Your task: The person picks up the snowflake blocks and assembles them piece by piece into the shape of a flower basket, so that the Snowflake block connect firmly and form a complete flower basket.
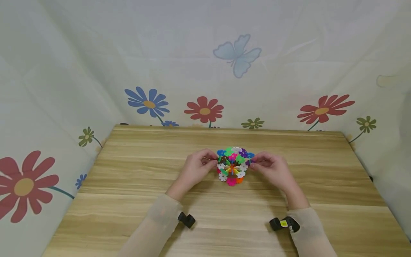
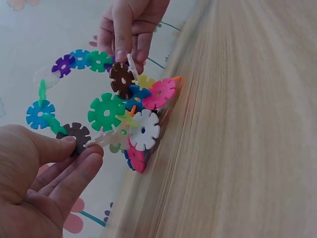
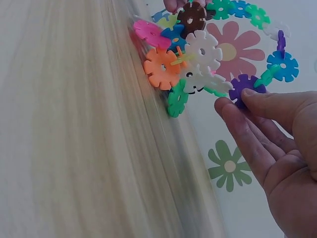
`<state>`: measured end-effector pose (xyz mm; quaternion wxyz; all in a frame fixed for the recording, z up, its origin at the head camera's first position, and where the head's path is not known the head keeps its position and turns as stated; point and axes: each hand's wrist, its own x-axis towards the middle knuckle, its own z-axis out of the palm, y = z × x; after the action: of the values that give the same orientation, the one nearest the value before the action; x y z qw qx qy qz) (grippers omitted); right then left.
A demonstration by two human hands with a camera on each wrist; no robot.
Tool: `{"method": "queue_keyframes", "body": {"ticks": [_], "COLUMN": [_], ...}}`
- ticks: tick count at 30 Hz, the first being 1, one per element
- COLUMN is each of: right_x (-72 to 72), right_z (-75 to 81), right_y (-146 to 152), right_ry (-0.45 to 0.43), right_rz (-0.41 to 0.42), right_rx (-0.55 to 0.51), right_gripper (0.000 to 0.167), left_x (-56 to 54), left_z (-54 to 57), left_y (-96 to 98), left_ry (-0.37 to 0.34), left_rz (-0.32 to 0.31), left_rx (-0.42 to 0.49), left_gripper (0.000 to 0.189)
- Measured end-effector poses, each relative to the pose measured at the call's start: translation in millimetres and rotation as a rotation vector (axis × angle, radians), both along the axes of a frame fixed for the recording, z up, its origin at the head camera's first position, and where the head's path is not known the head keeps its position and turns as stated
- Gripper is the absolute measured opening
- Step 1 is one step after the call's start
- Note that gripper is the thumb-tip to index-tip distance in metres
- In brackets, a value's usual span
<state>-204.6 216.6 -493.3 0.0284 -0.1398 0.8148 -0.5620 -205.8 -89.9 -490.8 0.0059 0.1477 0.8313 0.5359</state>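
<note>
Both hands hold a colourful construction of interlocking plastic snowflake discs (image 1: pixel 231 181) near the middle of the table. It has a cluster of discs at its base and a loop of linked discs curving out from it. My left hand (image 1: pixel 196 167) pinches a dark brown disc (image 2: pixel 75 138) between thumb and fingers on the left side. On the opposite side, a purple disc (image 3: pixel 246 89) is pinched by my right hand (image 1: pixel 273 169). White, pink, orange, green and blue discs make up the base. Whether the base touches the table cannot be told.
The wood-grain table (image 1: pixel 135 192) reaches back to a pale cloth backdrop (image 1: pixel 179 53) printed with flowers and a butterfly. Cloth also hangs at the left and right sides. Black cameras are strapped to the left wrist (image 1: pixel 186 220) and right wrist (image 1: pixel 284 224).
</note>
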Motion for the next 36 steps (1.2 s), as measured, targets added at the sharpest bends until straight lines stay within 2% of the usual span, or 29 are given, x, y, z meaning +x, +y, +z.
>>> {"method": "queue_keyframes", "body": {"ticks": [4, 14, 25, 36], "right_x": [-1.7, -1.7, -1.9, -2.8], "right_z": [-3.1, -5.2, -10.8, -13.3], "right_y": [-0.1, -3.7, -7.4, -11.3], "right_ry": [0.002, 0.024, 0.035, 0.030], "right_rz": [0.016, 0.002, 0.033, 0.017], "right_rx": [-0.022, -0.044, -0.106, -0.141], "right_gripper": [0.014, 0.010, 0.010, 0.010], "left_x": [0.7, -0.1, -2.5, -6.7], "left_z": [1.3, -4.5, -6.3, -8.1], "left_y": [1.2, 1.7, -3.6, -3.5], "left_ry": [0.002, -0.004, -0.068, -0.162], "left_rz": [0.009, 0.018, 0.038, 0.061], "left_rx": [0.002, 0.041, 0.117, 0.211], "left_gripper": [0.009, 0.009, 0.009, 0.008]}}
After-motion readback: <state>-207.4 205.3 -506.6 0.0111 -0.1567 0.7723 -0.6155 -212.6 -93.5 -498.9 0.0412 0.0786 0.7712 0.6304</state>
